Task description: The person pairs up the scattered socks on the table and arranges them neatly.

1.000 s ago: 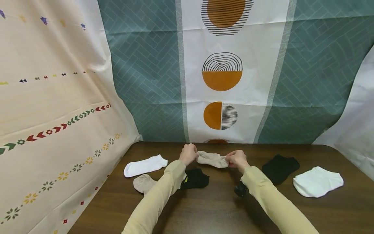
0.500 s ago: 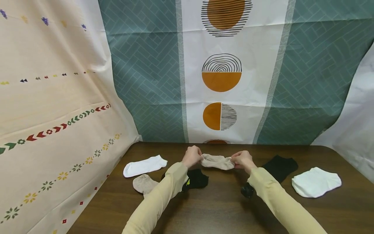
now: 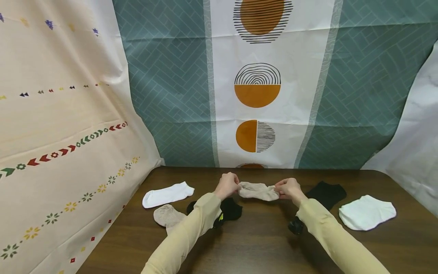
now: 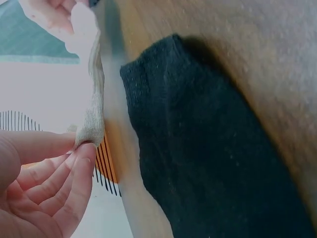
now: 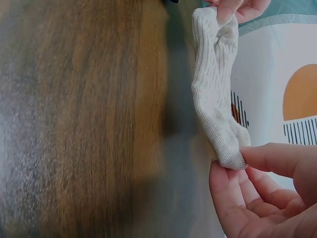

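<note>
A beige ribbed sock (image 3: 258, 191) stretches between both hands near the back of the table. My left hand (image 3: 227, 185) pinches its left end between thumb and fingertips; the left wrist view shows this grip on the sock (image 4: 91, 109) up close. Its other end is pinched by my right hand (image 3: 289, 188), thumb on one side and fingers on the other, as the right wrist view shows on the sock (image 5: 215, 94). A black sock (image 3: 230, 209) lies below my left hand, partly hidden by the sleeve. Another beige sock (image 3: 168, 217) rests left of that forearm.
The brown wooden table (image 3: 253, 243) bears more socks. One white sock (image 3: 167, 195) lies at the left, another white sock (image 3: 367, 213) at the right. Beside the latter is a black sock (image 3: 326, 195), partly behind my right arm. Patterned cloth (image 3: 254, 144) hangs along the back edge.
Both hands have shifted to the right together, carrying the beige sock a short way along. The other socks on the table stay where they lay.
</note>
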Available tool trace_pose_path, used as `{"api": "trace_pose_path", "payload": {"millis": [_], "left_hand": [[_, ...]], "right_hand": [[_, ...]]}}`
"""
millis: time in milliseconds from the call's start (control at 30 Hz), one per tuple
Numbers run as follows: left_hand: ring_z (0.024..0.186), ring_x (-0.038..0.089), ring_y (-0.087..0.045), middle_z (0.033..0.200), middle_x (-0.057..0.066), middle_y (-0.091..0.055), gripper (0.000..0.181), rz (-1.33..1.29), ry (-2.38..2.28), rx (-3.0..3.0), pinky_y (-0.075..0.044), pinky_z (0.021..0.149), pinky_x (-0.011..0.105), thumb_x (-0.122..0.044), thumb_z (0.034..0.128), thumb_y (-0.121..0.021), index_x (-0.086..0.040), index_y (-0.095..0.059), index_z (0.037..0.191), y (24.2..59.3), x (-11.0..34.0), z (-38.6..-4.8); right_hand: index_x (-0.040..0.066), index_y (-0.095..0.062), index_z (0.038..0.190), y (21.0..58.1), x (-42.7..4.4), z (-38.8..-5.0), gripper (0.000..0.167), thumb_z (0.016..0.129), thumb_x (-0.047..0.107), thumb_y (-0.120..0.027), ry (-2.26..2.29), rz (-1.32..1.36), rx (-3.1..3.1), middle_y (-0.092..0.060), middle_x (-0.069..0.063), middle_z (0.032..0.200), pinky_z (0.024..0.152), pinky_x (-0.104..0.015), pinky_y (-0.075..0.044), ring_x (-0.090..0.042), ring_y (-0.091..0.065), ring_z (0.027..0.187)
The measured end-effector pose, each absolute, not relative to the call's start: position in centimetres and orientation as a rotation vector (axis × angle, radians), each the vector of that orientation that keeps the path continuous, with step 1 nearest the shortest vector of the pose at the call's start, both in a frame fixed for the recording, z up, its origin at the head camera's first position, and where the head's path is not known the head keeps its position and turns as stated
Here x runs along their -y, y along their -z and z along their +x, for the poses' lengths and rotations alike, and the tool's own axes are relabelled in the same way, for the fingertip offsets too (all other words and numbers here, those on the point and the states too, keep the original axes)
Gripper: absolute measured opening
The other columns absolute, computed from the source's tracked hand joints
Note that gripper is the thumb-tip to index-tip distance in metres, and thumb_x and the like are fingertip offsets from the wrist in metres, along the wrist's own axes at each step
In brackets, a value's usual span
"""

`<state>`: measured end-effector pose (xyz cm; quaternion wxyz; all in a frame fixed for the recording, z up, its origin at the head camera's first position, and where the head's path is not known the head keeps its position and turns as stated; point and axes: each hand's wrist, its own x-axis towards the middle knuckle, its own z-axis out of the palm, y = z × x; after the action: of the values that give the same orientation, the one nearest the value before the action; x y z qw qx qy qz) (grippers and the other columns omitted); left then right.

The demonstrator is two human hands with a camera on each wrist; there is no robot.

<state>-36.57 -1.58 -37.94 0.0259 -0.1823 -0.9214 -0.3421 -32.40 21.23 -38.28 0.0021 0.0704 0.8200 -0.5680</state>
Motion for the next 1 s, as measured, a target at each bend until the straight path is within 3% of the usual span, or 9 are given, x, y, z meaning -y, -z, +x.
{"api": "trace_pose_path", "payload": {"millis": [400, 1000], "left_hand": [[0.051, 0.018, -0.06, 0.06, 0.001, -0.055, 0.012, -0.584, 1.135, 2.839, -0.041, 0.045, 0.022, 0.001, 0.0738, -0.067, -0.002, -0.058, 0.067, 38.5, 1.2, -36.0], [0.051, 0.021, -0.06, 0.058, 0.002, -0.056, 0.011, -0.615, 1.236, 2.783, -0.04, 0.042, 0.023, 0.001, 0.0743, -0.069, -0.001, -0.06, 0.069, 38.7, 0.6, -34.7]], "right_hand": [[-0.017, -0.056, 0.095, 38.3, -22.1, -31.6, 0.021, 0.079, -0.004, -0.062, 1.782, 0.171, -2.556, -0.056, -0.01, 0.075, 0.057, -0.029, -0.05, -0.015, -0.052, 0.062], [-0.016, -0.055, 0.1, 38.5, -23.1, -30.5, 0.026, 0.081, -0.001, -0.062, 1.815, 0.143, -2.5, -0.059, -0.01, 0.079, 0.062, -0.031, -0.05, -0.014, -0.056, 0.065]]}}
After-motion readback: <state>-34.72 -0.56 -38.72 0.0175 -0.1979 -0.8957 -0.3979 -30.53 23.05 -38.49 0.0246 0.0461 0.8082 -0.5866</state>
